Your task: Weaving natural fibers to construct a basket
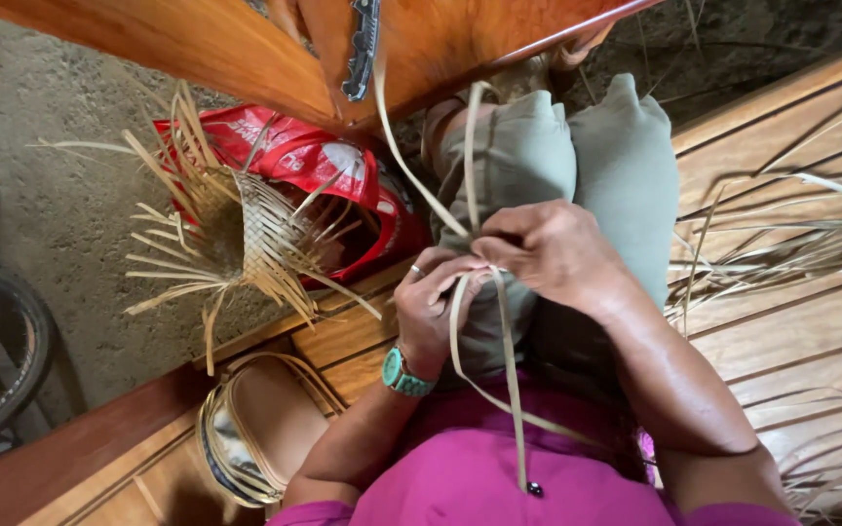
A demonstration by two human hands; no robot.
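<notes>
On a wooden bench [791,321], both hands [494,278] pinch pale leaf strips [509,360] closed between fingers.

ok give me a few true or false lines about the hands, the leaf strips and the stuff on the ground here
1. Both hands pinch pale leaf strips above the lap. True: the left hand and right hand meet on them.
2. The left wrist is bare. False: it wears a teal wristwatch.
3. A part-woven mat piece lies on the ground by a red bag. True.
4. The person wears a green top. False: the top is magenta.
5. A knife rests on the wooden board above. True, its handle shows.
6. The bench on the right is bare. False: loose strips lie across it.
</notes>
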